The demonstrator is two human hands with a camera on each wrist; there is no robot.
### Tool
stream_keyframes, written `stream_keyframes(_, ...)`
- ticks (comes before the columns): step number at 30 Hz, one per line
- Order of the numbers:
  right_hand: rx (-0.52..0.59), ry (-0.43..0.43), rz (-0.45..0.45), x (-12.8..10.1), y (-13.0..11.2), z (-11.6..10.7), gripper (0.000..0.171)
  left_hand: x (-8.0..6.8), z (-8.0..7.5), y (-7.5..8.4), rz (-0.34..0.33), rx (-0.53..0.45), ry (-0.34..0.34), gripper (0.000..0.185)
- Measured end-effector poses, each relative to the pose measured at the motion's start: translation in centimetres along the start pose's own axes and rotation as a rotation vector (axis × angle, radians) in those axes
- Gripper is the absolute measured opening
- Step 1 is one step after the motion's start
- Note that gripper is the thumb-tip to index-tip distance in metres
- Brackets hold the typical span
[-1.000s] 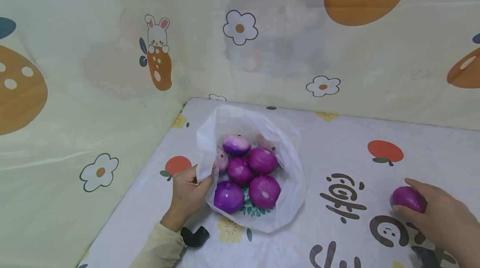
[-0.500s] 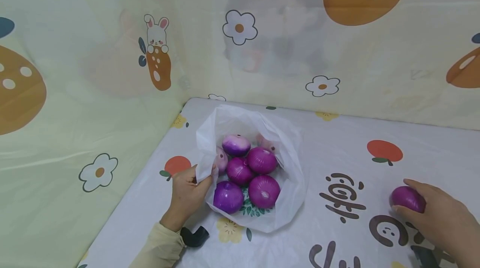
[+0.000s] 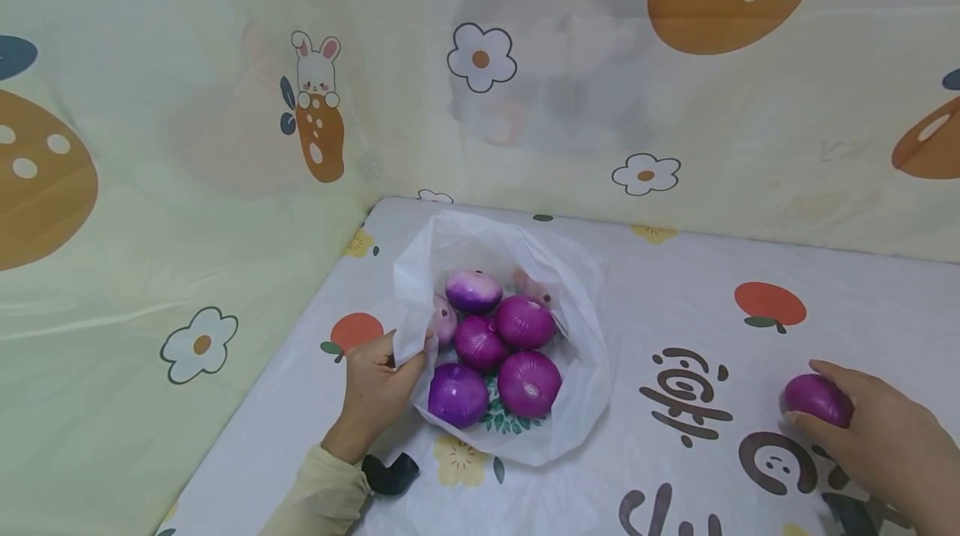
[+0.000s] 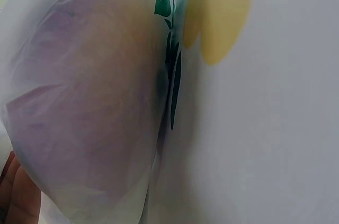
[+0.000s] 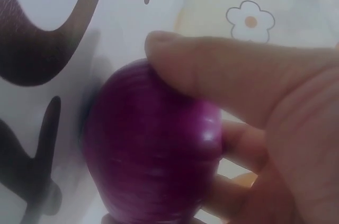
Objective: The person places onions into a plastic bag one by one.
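Note:
In the head view my left hand point(image 3: 380, 390) pinches the near-left rim of a white plastic bag point(image 3: 588, 403). The bag stands with its mouth open, and several purple onions point(image 3: 528, 383) lie inside it. Two paler onions show only dimly behind the plastic. Off to the right, my right hand point(image 3: 877, 428) grips a single purple onion point(image 3: 816, 399) on the cloth. Up close in the right wrist view, the thumb lies along this onion point(image 5: 153, 144) with fingers round its other side. Bag plastic point(image 4: 79, 113) fills the left part of the left wrist view, with an onion blurred behind it.
A white cloth point(image 3: 675, 286) printed with fruit, flowers and dark lettering covers the table. Pale printed sheets point(image 3: 570, 102) rise along the back and left edges. A black strap-like piece point(image 3: 390, 474) sits at the left sleeve.

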State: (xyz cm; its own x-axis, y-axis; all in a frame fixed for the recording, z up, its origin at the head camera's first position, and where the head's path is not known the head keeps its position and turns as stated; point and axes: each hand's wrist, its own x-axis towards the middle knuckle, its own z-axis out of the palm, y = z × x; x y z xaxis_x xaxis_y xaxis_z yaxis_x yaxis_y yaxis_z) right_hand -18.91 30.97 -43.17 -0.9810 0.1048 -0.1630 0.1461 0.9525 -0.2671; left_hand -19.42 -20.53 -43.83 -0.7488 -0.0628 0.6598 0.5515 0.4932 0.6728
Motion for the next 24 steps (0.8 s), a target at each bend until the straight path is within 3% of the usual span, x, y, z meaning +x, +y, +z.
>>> stream_keyframes(9,-0.004,0.069,-0.063,-0.5,-0.5,-0.3,0.088,0.1,-0.1,0.0,0.024,0.025,0.004,0.007)
stream_keyframes(24,0.044,0.153,-0.135,-1.3,-3.1,-1.5,0.094,0.1,-0.1,-0.3,0.074,-0.013,-0.003,0.011)
